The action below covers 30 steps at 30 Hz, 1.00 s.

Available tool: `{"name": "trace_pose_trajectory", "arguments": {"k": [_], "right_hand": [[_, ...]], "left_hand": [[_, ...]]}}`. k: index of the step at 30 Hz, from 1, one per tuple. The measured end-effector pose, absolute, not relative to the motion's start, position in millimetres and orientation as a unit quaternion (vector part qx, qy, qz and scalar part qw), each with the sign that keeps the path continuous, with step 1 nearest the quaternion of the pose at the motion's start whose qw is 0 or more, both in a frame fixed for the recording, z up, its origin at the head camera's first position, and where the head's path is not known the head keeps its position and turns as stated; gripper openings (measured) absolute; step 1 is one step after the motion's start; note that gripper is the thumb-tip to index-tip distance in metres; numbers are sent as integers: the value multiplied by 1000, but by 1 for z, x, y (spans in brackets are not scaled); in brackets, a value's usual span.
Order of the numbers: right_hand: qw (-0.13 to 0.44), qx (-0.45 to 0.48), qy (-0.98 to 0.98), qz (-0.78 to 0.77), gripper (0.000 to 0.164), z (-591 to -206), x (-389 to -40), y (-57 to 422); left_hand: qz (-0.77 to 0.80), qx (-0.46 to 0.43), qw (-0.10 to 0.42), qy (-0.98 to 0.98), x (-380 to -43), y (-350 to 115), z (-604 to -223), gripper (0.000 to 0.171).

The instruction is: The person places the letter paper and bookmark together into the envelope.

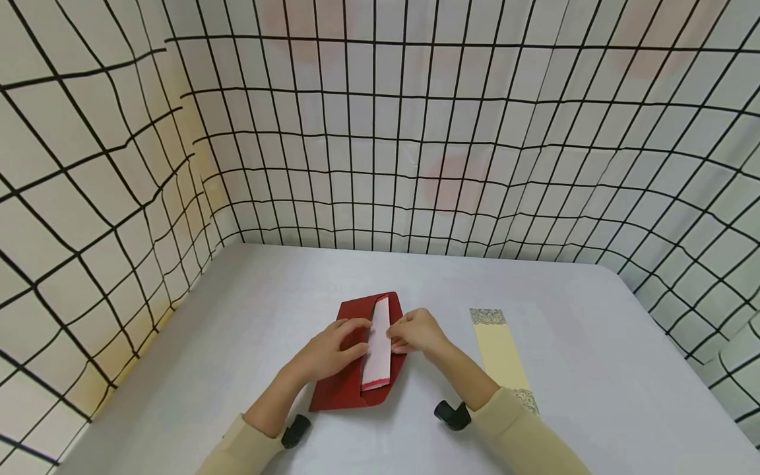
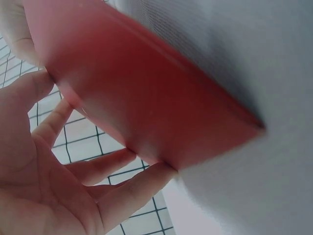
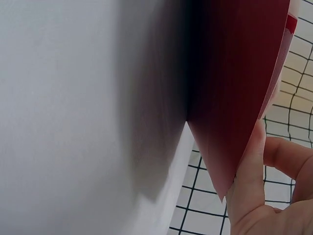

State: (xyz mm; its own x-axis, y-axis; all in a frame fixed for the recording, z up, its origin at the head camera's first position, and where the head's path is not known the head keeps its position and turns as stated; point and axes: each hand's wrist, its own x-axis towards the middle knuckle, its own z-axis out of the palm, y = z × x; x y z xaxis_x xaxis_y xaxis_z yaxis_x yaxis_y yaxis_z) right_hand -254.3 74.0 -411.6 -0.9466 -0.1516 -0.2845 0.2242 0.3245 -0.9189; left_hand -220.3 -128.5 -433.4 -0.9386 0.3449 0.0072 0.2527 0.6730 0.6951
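A red envelope (image 1: 349, 379) lies in the middle of the table, its pocket gaping and its front bulging upward. A folded white paper with pink-red edges (image 1: 378, 349) sits lengthwise in the opening. My left hand (image 1: 332, 346) spreads over the left part of the envelope, fingertips touching the pocket's edge beside the paper. In the left wrist view, the fingers of that hand reach to the envelope's red face (image 2: 142, 93). My right hand (image 1: 418, 332) pinches the envelope's right side at the paper's edge. The right wrist view shows its thumb against the red flap (image 3: 225, 98).
To the right on the white table (image 1: 261, 290) lies a pale yellow paper strip (image 1: 501, 353) with patterned grey ends, its lower end near the right sleeve. A black wire grid (image 1: 374, 138) stands along the back and sides. Dark wrist devices (image 1: 452, 415) show under both forearms.
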Motion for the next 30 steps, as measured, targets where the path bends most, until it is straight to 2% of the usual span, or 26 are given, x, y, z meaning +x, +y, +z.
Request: {"name": "trace_pose_trajectory", "arguments": {"k": [11, 30], "right_hand": [[184, 15, 782, -595, 8, -419, -253, 68], [179, 28, 758, -626, 9, -425, -252, 58]], "left_hand": [[369, 164, 60, 913, -219, -129, -434, 42], [371, 167, 58, 912, -219, -128, -432, 41]]}}
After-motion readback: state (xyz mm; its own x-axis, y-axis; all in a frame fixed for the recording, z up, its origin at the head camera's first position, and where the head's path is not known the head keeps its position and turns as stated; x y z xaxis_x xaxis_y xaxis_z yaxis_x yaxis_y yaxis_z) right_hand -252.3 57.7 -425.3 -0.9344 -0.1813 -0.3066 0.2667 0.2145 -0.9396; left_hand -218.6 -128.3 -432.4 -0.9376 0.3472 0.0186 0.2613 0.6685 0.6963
